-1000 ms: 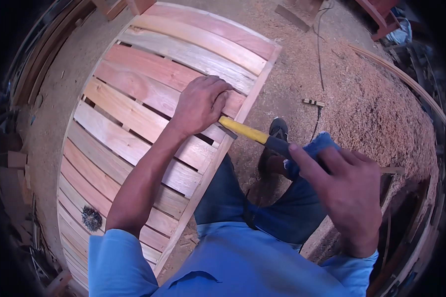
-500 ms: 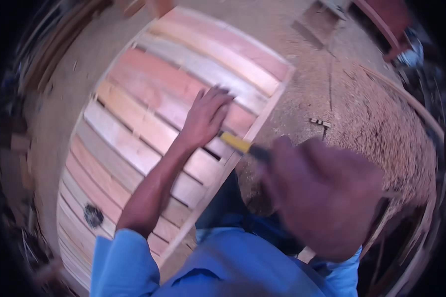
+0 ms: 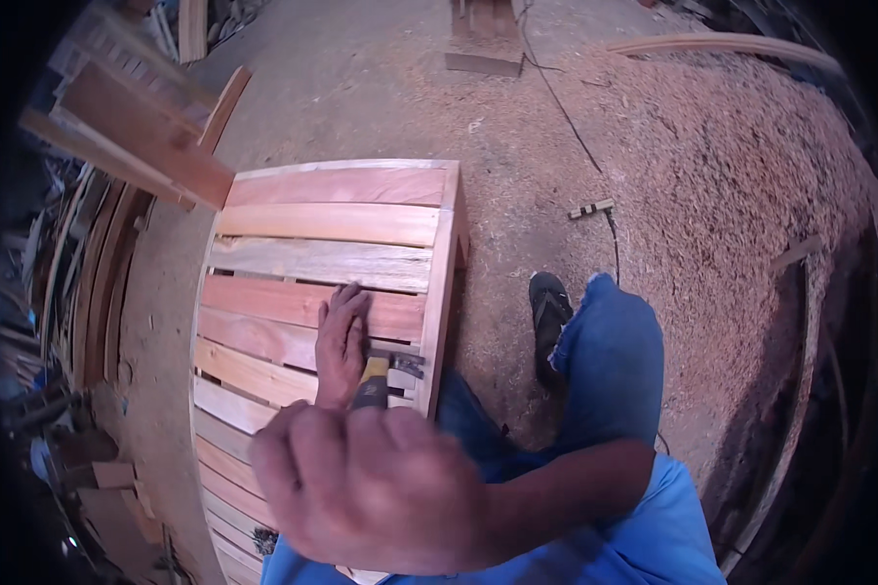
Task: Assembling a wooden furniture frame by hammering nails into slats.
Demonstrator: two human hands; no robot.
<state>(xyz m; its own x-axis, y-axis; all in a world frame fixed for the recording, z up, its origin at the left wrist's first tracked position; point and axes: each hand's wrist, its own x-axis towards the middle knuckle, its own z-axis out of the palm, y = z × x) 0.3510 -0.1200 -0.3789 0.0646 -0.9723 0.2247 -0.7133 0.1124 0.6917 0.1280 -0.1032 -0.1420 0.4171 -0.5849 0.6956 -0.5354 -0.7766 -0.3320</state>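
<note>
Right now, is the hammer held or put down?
Held. The right hand is closed round the hammer; its yellow neck and metal head show beyond the hand.

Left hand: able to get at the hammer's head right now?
Probably yes. The left hand rests on the slats, close beside the hammer's head, with nothing visible between. The right hand grips the handle, though, and any height difference is hard to judge.
</note>
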